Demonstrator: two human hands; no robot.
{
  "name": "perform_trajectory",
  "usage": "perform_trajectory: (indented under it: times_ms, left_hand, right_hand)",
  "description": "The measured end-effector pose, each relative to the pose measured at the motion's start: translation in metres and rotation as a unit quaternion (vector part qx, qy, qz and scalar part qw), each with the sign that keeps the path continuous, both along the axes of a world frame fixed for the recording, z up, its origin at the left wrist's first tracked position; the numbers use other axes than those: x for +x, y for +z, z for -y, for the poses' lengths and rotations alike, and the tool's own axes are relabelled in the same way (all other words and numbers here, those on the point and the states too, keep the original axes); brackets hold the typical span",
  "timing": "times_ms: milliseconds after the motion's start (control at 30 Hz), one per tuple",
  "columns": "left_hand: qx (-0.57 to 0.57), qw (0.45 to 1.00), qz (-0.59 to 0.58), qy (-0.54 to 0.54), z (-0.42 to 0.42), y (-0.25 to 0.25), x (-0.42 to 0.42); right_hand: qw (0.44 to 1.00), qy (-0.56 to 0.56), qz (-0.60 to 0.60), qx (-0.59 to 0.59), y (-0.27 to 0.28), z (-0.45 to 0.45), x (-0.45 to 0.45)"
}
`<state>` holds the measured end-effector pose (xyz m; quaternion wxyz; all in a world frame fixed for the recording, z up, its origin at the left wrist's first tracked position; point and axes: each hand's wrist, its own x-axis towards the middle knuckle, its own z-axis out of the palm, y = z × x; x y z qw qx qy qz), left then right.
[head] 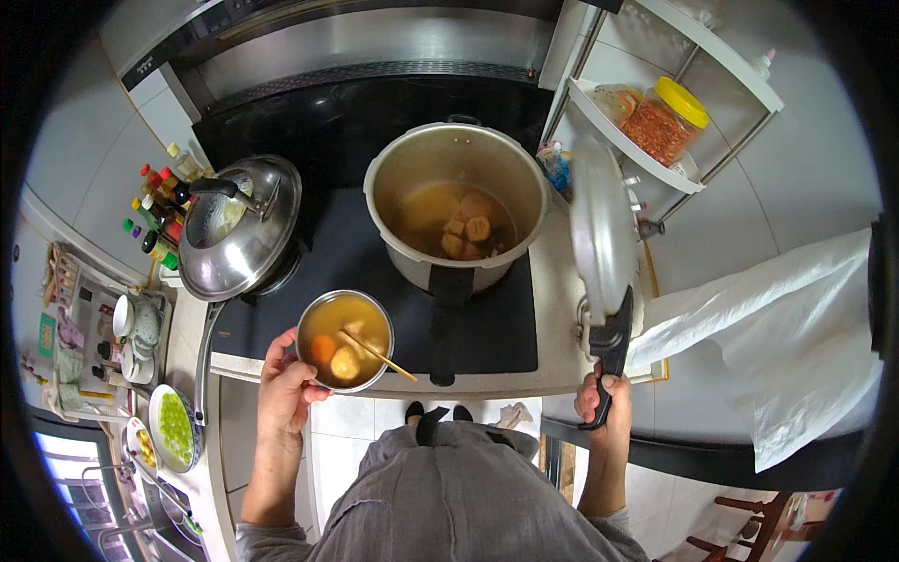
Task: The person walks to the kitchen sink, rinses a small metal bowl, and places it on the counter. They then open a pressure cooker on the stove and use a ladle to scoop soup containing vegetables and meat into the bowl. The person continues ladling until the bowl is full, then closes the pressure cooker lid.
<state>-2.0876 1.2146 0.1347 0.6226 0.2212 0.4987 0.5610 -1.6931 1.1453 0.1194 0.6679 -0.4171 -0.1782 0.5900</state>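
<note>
My left hand (289, 379) grips the rim of a small metal bowl (302, 330) at the stove's front edge. Inside it is soup (344, 310) with a carrot piece, pale chunks and a gold-coloured utensil handle leaning over the rim. In my right hand (605, 404) is the black handle of a silver pressure cooker lid (602, 225), tilted on edge right of the stove. The open pressure cooker pot (400, 256) stands between them on the cooktop, its black handle pointing towards me. Broth and several chunks (467, 228) lie in its bottom.
A lidded wok (242, 239) sits at left, its long handle reaching over the counter edge. Behind it are several sauce bottles (158, 204). Chopped green vegetables (175, 428) fill a bowl near the sink. At right are a corner shelf (632, 151) with a yellow-capped jar (664, 123) and white sheeting (765, 337).
</note>
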Motion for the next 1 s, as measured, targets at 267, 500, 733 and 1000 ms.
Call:
perform_trajectory:
  times_ms: [267,500,733,1000]
  left_hand:
    - [-0.014,1.000,0.000,-0.026,0.010,-0.014,-0.015]
    - [-0.007,0.999,0.006,-0.035,0.018,-0.020,-0.026]
    - [-0.016,0.998,0.005,-0.060,0.017,-0.031,-0.035]
    - [-0.015,0.994,0.009,-0.112,0.004,-0.044,-0.034]
  right_hand:
    - [0.971,0.118,0.206,-0.036,0.065,-0.055,-0.030]
    - [0.944,0.202,0.257,-0.050,0.075,-0.093,-0.056]
    - [0.932,0.217,0.285,-0.052,0.070,-0.111,-0.064]
    - [0.914,0.237,0.323,-0.063,0.068,-0.113,-0.048]
